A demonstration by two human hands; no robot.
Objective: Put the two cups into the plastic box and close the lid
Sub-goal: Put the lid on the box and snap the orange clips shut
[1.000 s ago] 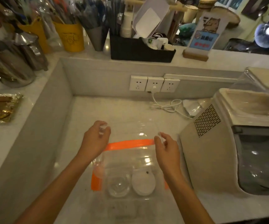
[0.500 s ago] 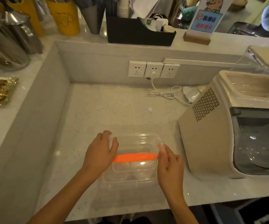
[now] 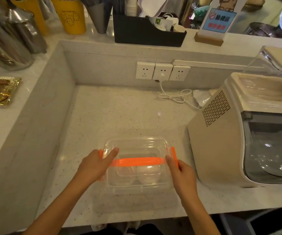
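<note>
Two cups (image 3: pixel 137 173) sit side by side inside the plastic box (image 3: pixel 136 187), pale rounded shapes seen through the clear lid (image 3: pixel 136 145), which lies down over them on the speckled counter (image 3: pixel 120 112) just ahead of me. I have my left hand (image 3: pixel 96 164) curled over the lid's left edge, thumb on top and fingers wrapped down the side, gripping lid and box together; my right hand (image 3: pixel 180 172) presses flat-fingered against the right edge beside the orange clip (image 3: pixel 174 156), and I cannot tell whether it truly clasps anything. The step looks nearly done, yet I judge the risk is a lid that only rests rather than seats: thin, glossy, flexible plastic can bow at one corner while I press another, and the slick counter may let the box skid toward the beige machine (image 3: pixel 238 141) near its right side. An orange handle (image 3: pixel 136 161) crosses the lid's rounded, ribbed top.
</note>
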